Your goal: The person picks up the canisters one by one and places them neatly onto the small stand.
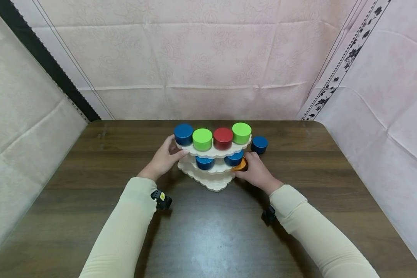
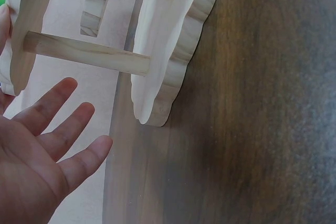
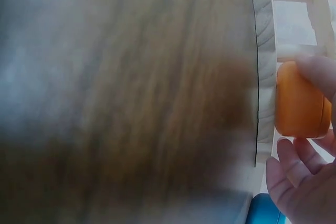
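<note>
A pale wooden tiered stand point(image 1: 215, 179) with scalloped edges stands on the table. My left hand point(image 1: 165, 158) pinches the left edge of its top tier between thumb and forefinger; the other fingers point(image 2: 86, 156) spread away below it. At the stand's right side my right hand point(image 1: 257, 172) grips an orange cylinder point(image 3: 299, 103) between thumb and fingers, close over the bottom tier. On the top tier sit a blue cylinder point(image 1: 183, 135), a red cylinder point(image 1: 223, 139) and two green cylinders point(image 1: 202, 141). Lower down are two more blue cylinders point(image 1: 204, 163).
Another blue cylinder point(image 1: 259, 144) sits on the brown wooden table point(image 1: 208, 231), just right of the stand and beyond my right hand. Pale cloth point(image 1: 201, 69) hangs behind the table and along both sides.
</note>
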Demonstrator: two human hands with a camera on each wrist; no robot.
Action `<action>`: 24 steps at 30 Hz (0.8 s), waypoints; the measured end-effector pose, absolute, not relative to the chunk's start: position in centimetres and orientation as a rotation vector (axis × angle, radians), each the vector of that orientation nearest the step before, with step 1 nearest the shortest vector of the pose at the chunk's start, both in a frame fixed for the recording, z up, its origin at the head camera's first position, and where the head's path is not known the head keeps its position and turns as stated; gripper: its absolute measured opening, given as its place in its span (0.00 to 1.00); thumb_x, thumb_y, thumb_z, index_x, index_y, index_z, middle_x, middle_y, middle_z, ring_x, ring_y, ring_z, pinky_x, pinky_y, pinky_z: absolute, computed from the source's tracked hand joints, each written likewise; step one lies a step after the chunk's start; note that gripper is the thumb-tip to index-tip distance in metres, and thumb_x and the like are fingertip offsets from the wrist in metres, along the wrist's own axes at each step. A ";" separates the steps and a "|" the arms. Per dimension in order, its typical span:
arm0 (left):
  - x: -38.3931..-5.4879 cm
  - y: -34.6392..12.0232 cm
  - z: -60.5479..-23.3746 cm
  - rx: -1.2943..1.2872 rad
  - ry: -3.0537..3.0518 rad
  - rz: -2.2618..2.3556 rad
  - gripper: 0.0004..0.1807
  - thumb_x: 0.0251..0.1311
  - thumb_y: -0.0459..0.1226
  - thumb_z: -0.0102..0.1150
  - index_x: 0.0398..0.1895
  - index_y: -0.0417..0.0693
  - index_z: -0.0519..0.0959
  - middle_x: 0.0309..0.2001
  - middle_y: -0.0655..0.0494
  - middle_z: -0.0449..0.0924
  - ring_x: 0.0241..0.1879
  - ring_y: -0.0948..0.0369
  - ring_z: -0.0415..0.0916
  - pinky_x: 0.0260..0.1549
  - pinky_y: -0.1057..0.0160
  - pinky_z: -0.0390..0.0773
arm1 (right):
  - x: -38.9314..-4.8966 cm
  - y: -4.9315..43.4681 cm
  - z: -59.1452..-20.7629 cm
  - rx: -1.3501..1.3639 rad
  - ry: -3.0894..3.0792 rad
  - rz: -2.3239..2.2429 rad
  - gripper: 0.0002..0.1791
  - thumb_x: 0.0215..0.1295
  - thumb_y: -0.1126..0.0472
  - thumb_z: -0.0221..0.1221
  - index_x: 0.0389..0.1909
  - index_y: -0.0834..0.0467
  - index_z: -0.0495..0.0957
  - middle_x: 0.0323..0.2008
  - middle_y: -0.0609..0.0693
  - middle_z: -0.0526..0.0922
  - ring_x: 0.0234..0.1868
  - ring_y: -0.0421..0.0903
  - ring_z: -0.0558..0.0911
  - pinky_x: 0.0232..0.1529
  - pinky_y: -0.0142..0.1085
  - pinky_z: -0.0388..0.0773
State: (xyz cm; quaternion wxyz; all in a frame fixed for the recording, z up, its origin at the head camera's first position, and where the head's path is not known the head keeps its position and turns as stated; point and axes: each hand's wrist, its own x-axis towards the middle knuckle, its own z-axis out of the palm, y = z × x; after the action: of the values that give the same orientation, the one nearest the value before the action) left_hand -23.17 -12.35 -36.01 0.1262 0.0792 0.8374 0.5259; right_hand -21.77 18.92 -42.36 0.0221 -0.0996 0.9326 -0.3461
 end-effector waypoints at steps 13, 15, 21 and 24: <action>-24.7 -12.9 -38.3 0.245 2.460 1.543 0.46 0.63 0.54 0.58 0.76 0.55 0.45 0.74 0.47 0.52 0.71 0.47 0.56 0.64 0.41 0.62 | -21.4 20.9 -41.4 -0.372 2.851 -1.114 0.43 0.55 0.49 0.70 0.67 0.62 0.63 0.57 0.60 0.66 0.56 0.55 0.67 0.55 0.50 0.75; -24.7 -12.9 -38.3 0.251 2.459 1.545 0.46 0.63 0.54 0.58 0.76 0.55 0.45 0.74 0.47 0.53 0.71 0.47 0.56 0.64 0.41 0.62 | -21.3 21.3 -41.2 -0.354 2.849 -1.102 0.43 0.56 0.49 0.69 0.68 0.62 0.62 0.59 0.60 0.65 0.57 0.56 0.67 0.56 0.51 0.74; -24.7 -12.9 -38.4 0.251 2.463 1.546 0.46 0.62 0.55 0.58 0.76 0.55 0.45 0.74 0.47 0.54 0.70 0.47 0.57 0.64 0.41 0.62 | -21.2 22.4 -40.8 -0.321 2.865 -1.094 0.43 0.58 0.47 0.67 0.68 0.63 0.61 0.62 0.62 0.62 0.59 0.59 0.70 0.56 0.52 0.75; -24.7 -12.9 -38.4 0.256 2.462 1.547 0.46 0.62 0.55 0.58 0.76 0.55 0.45 0.74 0.47 0.53 0.71 0.47 0.56 0.64 0.41 0.62 | -21.3 23.0 -40.7 -0.305 2.898 -1.078 0.43 0.60 0.47 0.66 0.69 0.64 0.60 0.63 0.63 0.62 0.60 0.59 0.70 0.58 0.53 0.73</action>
State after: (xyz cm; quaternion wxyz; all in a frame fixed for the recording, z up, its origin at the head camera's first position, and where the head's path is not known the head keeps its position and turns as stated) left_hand -24.70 -12.90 -38.44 0.1110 0.0871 0.8383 0.5266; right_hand -21.28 22.97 -40.69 0.0173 -0.0982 0.9325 -0.3470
